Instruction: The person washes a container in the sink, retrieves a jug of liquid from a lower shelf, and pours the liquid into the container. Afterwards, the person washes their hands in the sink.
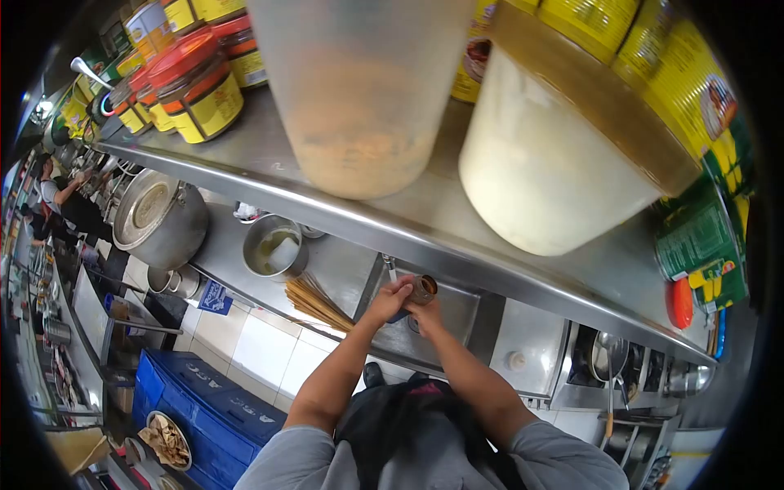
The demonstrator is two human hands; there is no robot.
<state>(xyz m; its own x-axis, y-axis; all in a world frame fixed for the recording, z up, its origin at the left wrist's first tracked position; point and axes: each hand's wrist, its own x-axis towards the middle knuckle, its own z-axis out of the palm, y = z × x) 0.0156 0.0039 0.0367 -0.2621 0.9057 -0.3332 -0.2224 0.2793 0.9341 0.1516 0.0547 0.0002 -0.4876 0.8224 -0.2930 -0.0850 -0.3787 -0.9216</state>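
Note:
Over the sink (480, 314), a small open jar (424, 287) is tilted with its mouth toward me, and something brown shows inside. My right hand (425, 314) is closed round its lower part. On its left side my left hand (390, 299) is closed against the jar, its fingertips partly hidden. A dark bluish patch shows below the hands, too small to name. Just behind my left hand stands the faucet (389, 263). A bundle of thin wooden sticks (317, 302) lies left of the sink.
A steel shelf edge (327, 211) crosses above the sink, bearing a tall translucent container (363, 106) and a white tub (555, 139). On the counter sit a metal pot (275, 247) and a big lidded stockpot (175, 220). Blue bins (204, 408) stand behind left; a stove (608, 359) is right.

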